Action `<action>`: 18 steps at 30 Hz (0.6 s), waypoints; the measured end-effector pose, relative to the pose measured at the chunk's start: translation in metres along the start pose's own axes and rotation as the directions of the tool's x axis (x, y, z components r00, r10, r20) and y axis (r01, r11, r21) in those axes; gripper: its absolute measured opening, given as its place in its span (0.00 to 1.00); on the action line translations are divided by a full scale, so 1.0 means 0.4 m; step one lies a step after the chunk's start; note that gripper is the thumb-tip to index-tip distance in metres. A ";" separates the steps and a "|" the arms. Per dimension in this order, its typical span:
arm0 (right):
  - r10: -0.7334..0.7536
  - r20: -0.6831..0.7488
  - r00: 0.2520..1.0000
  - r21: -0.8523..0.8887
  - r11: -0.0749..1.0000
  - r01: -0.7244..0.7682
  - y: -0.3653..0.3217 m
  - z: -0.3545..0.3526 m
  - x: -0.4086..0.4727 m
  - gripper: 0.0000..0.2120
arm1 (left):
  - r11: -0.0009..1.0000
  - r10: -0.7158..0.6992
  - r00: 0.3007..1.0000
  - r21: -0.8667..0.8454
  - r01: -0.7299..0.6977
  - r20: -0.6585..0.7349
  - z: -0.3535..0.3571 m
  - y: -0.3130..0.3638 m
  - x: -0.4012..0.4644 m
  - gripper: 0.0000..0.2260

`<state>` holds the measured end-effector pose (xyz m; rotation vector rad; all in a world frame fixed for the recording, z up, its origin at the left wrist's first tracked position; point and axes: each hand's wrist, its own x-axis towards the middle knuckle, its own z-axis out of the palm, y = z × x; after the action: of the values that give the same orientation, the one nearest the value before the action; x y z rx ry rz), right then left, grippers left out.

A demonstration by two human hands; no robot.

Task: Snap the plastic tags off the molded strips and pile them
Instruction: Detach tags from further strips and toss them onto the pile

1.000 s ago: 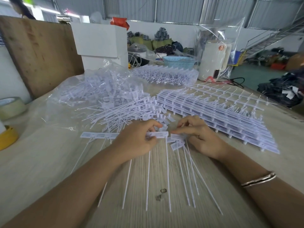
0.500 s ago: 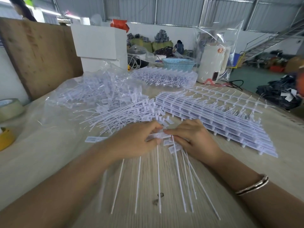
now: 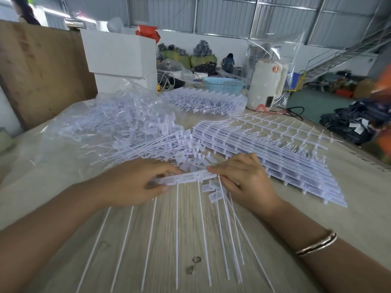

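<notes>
Strip in hand (image 3: 188, 177): white moulded plastic, flat tag heads joined in a row, thin tails fanned toward desk's near edge.
Left hand (image 3: 131, 182): fingers curled, pinching strip's left end.
Right hand (image 3: 243, 176): fingertips pinching strip's right end; loose snapped tags (image 3: 213, 190) bunched under palm.
Tag pile (image 3: 152, 149): mid-desk, tangled.
Stacked strips (image 3: 275, 153): toward right edge.
Bagged tags (image 3: 110, 121): far left, blurred through clear plastic; count unreadable.

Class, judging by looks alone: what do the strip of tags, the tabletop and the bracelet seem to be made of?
Strip of tags: likely moulded plastic, matte white, thin uniform tails.
Tabletop: probably wood or wood-look laminate, pale streaked grain.
Bracelet: seemingly metal, gold-toned with shiny highlights.
</notes>
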<state>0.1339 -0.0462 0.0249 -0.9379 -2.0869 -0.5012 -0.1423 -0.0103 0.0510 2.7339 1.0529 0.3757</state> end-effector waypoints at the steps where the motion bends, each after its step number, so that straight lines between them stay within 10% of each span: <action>1: -0.001 0.009 1.000 0.002 1.000 0.001 0.000 -0.001 0.000 0.10 | 0.996 -0.022 1.000 -0.081 0.021 -0.017 0.001 -0.004 -0.008 0.15; 12: 0.141 0.113 0.984 0.186 0.969 -0.161 -0.006 -0.003 0.005 0.09 | 0.930 -0.138 0.961 -0.366 0.041 -0.241 0.033 0.014 -0.019 0.15; 18: 0.326 0.389 0.862 0.579 0.641 -0.504 0.002 -0.005 0.001 0.07 | 0.934 -0.105 0.969 -0.356 0.019 -0.223 0.045 0.028 -0.023 0.15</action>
<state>0.1353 -0.0468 0.0264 -1.0194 -1.9268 0.6271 -0.1363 -0.0262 0.0355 2.3709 1.0090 0.8160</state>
